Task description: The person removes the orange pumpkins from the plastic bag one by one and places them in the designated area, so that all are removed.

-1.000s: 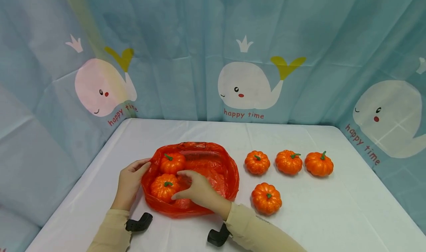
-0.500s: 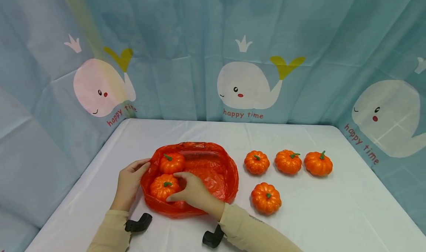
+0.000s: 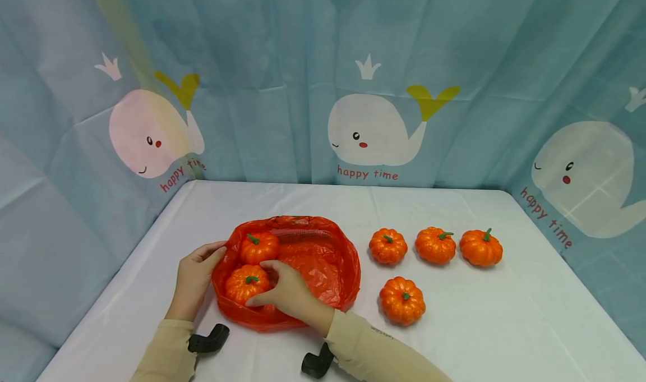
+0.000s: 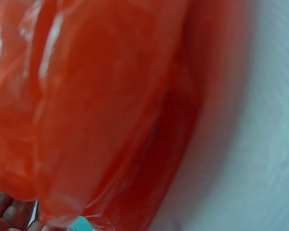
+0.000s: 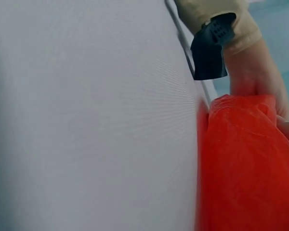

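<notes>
An open red plastic bag (image 3: pixel 352 272) rests on the table in the head view, its rim spread wide. Two small orange pumpkins with green stems sit in its left part, a rear pumpkin (image 3: pixel 259 250) and a front pumpkin (image 3: pixel 241 286). My left hand (image 3: pixel 193 275) pinches the bag's left rim; in the left wrist view its fingers (image 4: pixel 14 211) show at the bag's edge. My right hand (image 3: pixel 287 292) reaches over the near rim and holds the front pumpkin from the right, thumb in front and fingers behind. The bag wall (image 5: pixel 250 163) hides the pumpkins in the right wrist view.
Right of the bag, three pumpkins stand in a back row: a left one (image 3: pixel 388 246), a middle one (image 3: pixel 435 245) and a right one (image 3: pixel 481 247). Another pumpkin (image 3: pixel 402 301) lies nearer. A whale-print curtain (image 3: pixel 282 90) hangs behind the white table (image 3: pixel 504 326).
My right hand has moved left inside the bag and closed in around the front pumpkin. My left hand keeps its grip on the rim. The view has shifted slightly.
</notes>
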`<state>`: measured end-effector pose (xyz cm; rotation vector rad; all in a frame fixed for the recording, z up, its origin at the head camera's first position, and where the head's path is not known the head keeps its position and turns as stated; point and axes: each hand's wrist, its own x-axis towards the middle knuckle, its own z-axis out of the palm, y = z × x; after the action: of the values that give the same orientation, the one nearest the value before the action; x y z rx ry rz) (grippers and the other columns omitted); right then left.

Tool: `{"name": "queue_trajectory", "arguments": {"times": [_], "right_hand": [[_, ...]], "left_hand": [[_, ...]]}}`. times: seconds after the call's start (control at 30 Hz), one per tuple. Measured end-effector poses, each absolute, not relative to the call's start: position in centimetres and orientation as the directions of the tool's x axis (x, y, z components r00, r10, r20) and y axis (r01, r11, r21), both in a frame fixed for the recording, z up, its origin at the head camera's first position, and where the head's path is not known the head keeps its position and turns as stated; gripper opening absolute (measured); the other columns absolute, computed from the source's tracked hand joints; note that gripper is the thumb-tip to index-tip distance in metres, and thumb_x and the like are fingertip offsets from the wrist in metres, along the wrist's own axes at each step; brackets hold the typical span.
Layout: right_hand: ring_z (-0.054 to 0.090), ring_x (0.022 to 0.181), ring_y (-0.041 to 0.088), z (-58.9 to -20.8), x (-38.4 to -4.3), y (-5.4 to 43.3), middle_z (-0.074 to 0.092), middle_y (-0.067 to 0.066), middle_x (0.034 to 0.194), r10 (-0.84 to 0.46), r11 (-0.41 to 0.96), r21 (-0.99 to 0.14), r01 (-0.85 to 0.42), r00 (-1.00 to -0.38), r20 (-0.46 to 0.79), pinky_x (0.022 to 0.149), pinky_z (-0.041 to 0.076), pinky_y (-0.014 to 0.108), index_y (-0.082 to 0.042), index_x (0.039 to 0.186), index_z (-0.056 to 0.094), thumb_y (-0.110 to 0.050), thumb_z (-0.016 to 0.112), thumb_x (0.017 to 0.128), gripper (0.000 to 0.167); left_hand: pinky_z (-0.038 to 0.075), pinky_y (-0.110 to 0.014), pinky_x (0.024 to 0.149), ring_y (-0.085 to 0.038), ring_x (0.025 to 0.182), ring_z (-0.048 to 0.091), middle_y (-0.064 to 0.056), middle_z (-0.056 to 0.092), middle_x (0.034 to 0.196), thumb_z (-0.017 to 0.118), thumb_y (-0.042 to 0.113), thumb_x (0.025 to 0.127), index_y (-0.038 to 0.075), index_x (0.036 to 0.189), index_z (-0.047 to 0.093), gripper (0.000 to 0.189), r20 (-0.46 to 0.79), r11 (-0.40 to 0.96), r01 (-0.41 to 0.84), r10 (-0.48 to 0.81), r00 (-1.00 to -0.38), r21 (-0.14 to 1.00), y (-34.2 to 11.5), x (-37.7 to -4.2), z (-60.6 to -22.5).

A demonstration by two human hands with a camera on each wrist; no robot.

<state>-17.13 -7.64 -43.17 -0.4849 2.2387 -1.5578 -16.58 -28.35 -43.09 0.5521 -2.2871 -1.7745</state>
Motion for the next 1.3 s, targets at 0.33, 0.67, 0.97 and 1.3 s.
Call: {"name": "queue_trajectory", "arguments": {"times": [0.33,0.67,0.97,1.3], "right_hand": [[0.060,0.115,0.016,-43.1,-16.8,-7.8,0.062,0.002,0.130,-0.449,0.378,-0.923,-0.069,-0.886,-0.117,0.103,0.052,0.038,-0.012,0.136,0.056,-0.025,0.090,0.072,0.074],[0.058,0.117,0.019,-42.9,-16.6,-6.9,0.061,0.001,0.130,-0.452,0.399,-0.913,-0.081,-0.884,-0.120,0.103,0.052,0.041,-0.014,0.136,0.057,-0.026,0.090,0.072,0.073],[0.060,0.118,0.022,-41.8,-16.8,-3.7,0.058,0.004,0.134,-0.465,0.303,-0.953,-0.033,-0.877,-0.118,0.098,0.055,0.040,-0.014,0.139,0.054,-0.021,0.088,0.073,0.074],[0.053,0.132,0.032,-39.7,-16.1,2.0,0.049,0.007,0.148,-0.450,0.222,-0.975,0.001,-0.887,-0.103,0.103,0.051,0.044,-0.014,0.144,0.050,-0.021,0.086,0.078,0.076]], "left_hand": [[0.047,-0.003,0.083,0.007,0.101,0.053,0.033,0.060,0.091,0.060,0.036,0.099,0.003,0.134,0.060,0.048,-0.067,0.210,-0.163,-0.402,-0.913,0.964,-28.2,-16.7,-43.0],[0.048,-0.003,0.082,0.006,0.101,0.053,0.032,0.060,0.091,0.059,0.037,0.099,0.004,0.135,0.060,0.048,-0.074,0.211,-0.170,-0.399,-0.914,0.963,-28.2,-16.7,-43.1],[0.048,-0.004,0.082,0.007,0.101,0.053,0.033,0.060,0.091,0.060,0.035,0.099,0.004,0.135,0.060,0.047,-0.077,0.206,-0.171,-0.399,-0.914,0.964,-28.1,-16.9,-43.3],[0.048,-0.004,0.082,0.007,0.101,0.053,0.031,0.060,0.094,0.059,0.039,0.099,0.004,0.133,0.061,0.049,-0.067,0.234,-0.172,-0.399,-0.915,0.957,-28.4,-16.7,-43.4]]}}
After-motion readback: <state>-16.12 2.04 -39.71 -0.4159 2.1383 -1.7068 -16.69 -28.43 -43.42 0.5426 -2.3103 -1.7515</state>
